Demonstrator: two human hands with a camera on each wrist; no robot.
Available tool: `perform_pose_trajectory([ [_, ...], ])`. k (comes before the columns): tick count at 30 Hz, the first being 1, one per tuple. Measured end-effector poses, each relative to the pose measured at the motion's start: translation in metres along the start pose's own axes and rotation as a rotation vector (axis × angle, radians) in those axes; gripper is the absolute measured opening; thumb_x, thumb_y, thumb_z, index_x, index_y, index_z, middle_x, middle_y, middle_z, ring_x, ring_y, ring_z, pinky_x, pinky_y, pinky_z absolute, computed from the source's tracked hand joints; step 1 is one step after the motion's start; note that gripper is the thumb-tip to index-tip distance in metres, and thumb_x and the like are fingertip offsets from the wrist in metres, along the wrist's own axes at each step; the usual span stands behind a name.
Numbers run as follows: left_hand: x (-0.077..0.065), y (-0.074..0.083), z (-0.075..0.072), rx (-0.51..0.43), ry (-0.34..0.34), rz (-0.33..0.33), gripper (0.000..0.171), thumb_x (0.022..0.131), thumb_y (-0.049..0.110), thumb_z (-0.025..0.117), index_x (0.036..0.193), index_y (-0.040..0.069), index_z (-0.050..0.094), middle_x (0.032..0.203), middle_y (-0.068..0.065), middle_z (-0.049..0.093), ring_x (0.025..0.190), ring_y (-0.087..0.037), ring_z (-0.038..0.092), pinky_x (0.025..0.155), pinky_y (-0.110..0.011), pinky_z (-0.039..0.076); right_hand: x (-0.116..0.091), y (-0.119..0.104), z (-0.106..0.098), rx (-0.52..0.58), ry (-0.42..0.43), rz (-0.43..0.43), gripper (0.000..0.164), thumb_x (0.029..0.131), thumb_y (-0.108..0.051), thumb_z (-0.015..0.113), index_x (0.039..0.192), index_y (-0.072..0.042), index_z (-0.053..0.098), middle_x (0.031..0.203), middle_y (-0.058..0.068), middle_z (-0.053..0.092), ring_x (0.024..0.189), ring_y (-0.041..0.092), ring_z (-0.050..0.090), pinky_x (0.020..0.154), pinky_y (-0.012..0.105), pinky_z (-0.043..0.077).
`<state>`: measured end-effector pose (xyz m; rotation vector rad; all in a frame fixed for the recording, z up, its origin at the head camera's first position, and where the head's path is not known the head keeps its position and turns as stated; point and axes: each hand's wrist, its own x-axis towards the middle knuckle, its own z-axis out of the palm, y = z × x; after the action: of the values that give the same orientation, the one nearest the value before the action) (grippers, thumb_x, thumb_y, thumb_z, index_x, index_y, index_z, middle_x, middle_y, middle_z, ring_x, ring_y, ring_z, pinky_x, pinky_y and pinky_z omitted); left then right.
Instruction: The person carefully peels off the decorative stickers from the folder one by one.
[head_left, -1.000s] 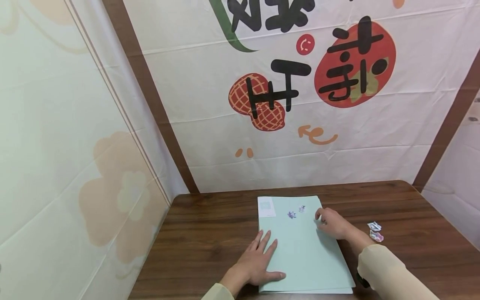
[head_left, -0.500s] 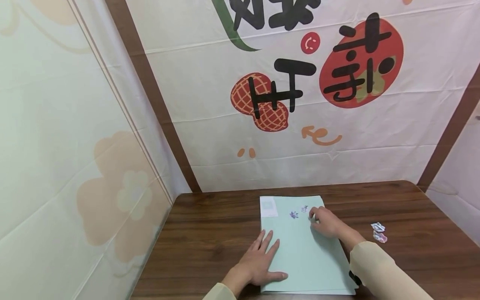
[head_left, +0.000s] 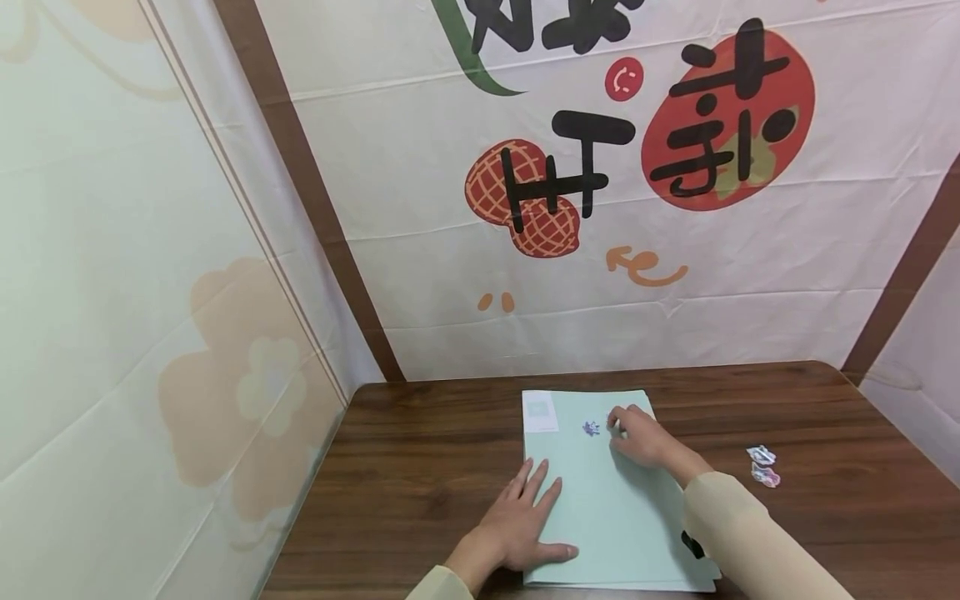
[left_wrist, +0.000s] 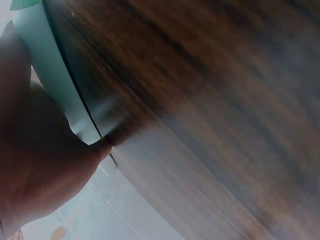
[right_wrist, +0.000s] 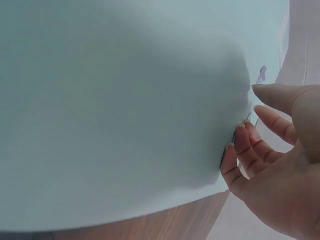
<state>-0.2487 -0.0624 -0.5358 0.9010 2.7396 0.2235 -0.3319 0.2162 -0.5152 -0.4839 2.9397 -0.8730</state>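
A pale green folder [head_left: 600, 508] with layered edges lies on the table. My left hand [head_left: 517, 525] rests spread on its left side; in the left wrist view a fingertip of that hand [left_wrist: 50, 155] reaches the folder's edge. Over the upper right part is my right hand [head_left: 641, 437], its fingers bent down to the surface. The right wrist view shows the hand [right_wrist: 280, 145] with thumb and index finger apart. A small purple sticker [head_left: 591, 428] lies flat left of these fingertips. Another sticker beside it is mostly hidden by the hand.
Two loose stickers, one bluish [head_left: 761, 455] and one pinkish [head_left: 766, 476], lie on the brown wooden table [head_left: 420, 475] to the right. A white label [head_left: 540, 412] marks the folder's top left corner. A printed curtain [head_left: 450, 333] hangs behind the table.
My right hand has moved left from the folder's right edge, inward over the sheet, and covers most of the right-hand sticker. The left hand stays in place.
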Motion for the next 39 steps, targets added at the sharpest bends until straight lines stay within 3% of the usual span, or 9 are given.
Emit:
perform_pose_trajectory([
  [8,-0.002,0.004,-0.002,0.012,0.007,0.015,0.096,0.091,0.08,0.047,0.164,0.022,0.026,0.173,-0.007,0.006,0.159,-0.03,0.001,0.122,-0.052,0.025,0.009,-0.002,0.006,-0.006,0.002,0.028,0.025,0.093,-0.006,0.069,0.115,0.002,0.062,0.102,0.016,0.057,0.094,0.028,0.059,0.086,0.051,0.051],
  [15,0.002,0.001,0.005,0.0,0.019,0.02,0.097,0.09,0.082,0.045,0.164,0.023,0.025,0.173,-0.006,0.004,0.159,-0.029,-0.001,0.122,-0.052,0.025,0.011,-0.005,0.008,-0.021,0.008,0.035,0.031,0.095,-0.009,0.069,0.124,0.0,0.062,0.106,0.015,0.059,0.094,0.027,0.06,0.085,0.051,0.052],
  [25,-0.002,0.01,-0.008,-0.016,-0.028,-0.019,0.095,0.091,0.079,0.05,0.164,0.024,0.025,0.173,-0.004,0.003,0.159,-0.027,0.0,0.123,-0.051,0.024,0.017,-0.005,0.007,-0.025,-0.014,0.034,0.026,0.096,-0.007,0.064,0.122,-0.002,0.063,0.102,0.013,0.058,0.086,0.023,0.055,0.078,0.046,0.051],
  [39,-0.006,0.012,-0.015,0.003,-0.014,-0.032,0.095,0.09,0.077,0.053,0.163,0.022,0.028,0.173,-0.006,0.008,0.159,-0.029,0.004,0.122,-0.051,0.026,0.022,-0.004,0.004,0.013,-0.056,0.007,0.023,0.098,-0.007,0.056,0.119,0.003,0.058,0.104,0.019,0.06,0.088,0.027,0.056,0.08,0.045,0.051],
])
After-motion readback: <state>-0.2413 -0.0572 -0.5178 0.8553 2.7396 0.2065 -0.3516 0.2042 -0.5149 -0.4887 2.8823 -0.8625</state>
